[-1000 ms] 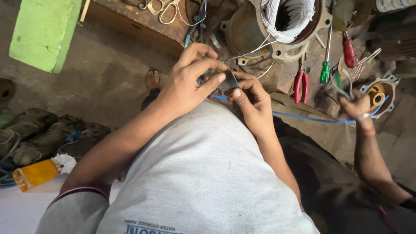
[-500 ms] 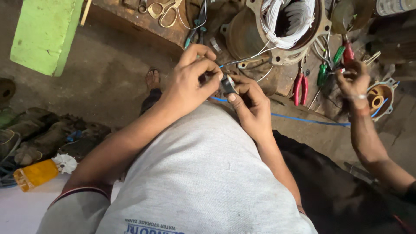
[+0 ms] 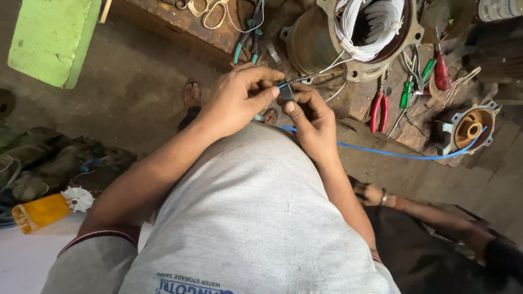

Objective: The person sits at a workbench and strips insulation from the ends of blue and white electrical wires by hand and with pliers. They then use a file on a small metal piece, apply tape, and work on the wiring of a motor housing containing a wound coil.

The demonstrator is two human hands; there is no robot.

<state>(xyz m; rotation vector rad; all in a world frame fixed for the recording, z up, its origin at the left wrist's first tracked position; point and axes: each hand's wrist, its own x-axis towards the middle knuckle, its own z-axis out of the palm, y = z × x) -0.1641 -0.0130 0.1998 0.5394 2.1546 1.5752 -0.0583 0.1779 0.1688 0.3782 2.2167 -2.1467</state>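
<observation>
Both hands pinch one small dark part (image 3: 286, 92) — left hand (image 3: 239, 100), right hand (image 3: 310, 117) — near the motor housing (image 3: 348, 57) holding white windings (image 3: 376, 27).

co-worker's hand (image 3: 376, 194) now down off the bench, away from the screwdrivers (image 3: 417, 81)

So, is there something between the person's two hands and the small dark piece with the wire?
Nothing visible does. Both the left hand and the right hand already pinch the small dark piece with their fingertips; its dark wire runs clear toward the motor housing.
</observation>
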